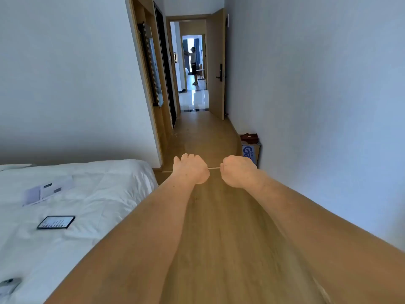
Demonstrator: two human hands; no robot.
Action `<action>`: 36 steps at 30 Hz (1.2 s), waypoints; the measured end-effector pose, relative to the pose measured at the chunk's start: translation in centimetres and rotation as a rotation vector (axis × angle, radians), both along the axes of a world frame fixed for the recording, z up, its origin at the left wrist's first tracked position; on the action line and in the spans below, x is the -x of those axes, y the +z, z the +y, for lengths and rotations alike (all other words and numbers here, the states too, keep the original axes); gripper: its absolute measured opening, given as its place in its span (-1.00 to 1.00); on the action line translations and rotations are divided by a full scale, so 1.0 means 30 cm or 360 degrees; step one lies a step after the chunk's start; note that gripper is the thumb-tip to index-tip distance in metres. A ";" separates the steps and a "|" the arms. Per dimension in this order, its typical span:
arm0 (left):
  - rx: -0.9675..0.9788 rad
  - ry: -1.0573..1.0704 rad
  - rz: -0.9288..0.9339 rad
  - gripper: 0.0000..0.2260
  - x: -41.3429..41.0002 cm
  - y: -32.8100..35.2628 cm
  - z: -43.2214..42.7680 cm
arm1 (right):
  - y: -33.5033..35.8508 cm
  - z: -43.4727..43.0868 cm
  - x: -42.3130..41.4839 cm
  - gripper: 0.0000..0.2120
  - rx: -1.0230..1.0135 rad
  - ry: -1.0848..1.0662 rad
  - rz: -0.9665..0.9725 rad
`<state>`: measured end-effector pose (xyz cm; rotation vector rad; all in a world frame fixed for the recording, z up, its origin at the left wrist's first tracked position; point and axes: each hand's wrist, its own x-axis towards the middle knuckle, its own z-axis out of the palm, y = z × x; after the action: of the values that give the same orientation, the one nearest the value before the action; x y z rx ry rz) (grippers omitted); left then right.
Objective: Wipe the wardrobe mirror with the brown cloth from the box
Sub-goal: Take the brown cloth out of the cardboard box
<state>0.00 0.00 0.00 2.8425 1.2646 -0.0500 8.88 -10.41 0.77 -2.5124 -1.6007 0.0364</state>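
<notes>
A brown cloth (pixel 249 138) lies crumpled on top of a small cardboard box (pixel 251 152) with blue print, on the floor against the right wall. The wardrobe mirror (pixel 156 69) hangs in a dark frame on the wooden wardrobe at the left of the corridor, seen edge-on. Both my arms stretch straight forward over the wooden floor. My left hand (pixel 190 168) and my right hand (pixel 238 170) have their fingers curled under and hold nothing. The right hand is just short of the box, to its left.
A white bed (pixel 92 207) fills the lower left, with a phone (pixel 56 222), papers (pixel 47 190) and a grey object on it. The wooden floor runs ahead to an open door (pixel 215 62). A person (pixel 193 65) stands far off in another room.
</notes>
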 end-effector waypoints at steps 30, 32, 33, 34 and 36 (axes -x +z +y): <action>-0.0075 -0.0084 0.0031 -0.59 -1.011 0.111 1.053 | 0.087 1.079 -0.991 -0.75 -0.0015 -0.0090 -0.0143; -0.0119 -0.0106 0.0020 -0.60 -1.073 0.133 1.167 | 0.105 1.187 -1.048 -0.75 -0.0023 -0.0118 -0.0158; -0.0140 -0.0113 0.0013 -0.60 -1.104 0.142 1.221 | 0.110 1.240 -1.076 -0.75 -0.0030 -0.0126 -0.0165; -0.0150 -0.0123 0.0012 -0.60 -1.135 0.148 1.273 | 0.111 1.289 -1.104 -0.75 -0.0031 -0.0131 -0.0168; -0.0132 -0.0141 0.0010 -0.61 -1.188 0.150 1.354 | 0.110 1.365 -1.150 -0.75 -0.0025 -0.0135 -0.0162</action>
<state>35.65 40.61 4.51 2.9697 1.1686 -0.0085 43.37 30.55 4.05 -2.6058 -1.5214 -0.1157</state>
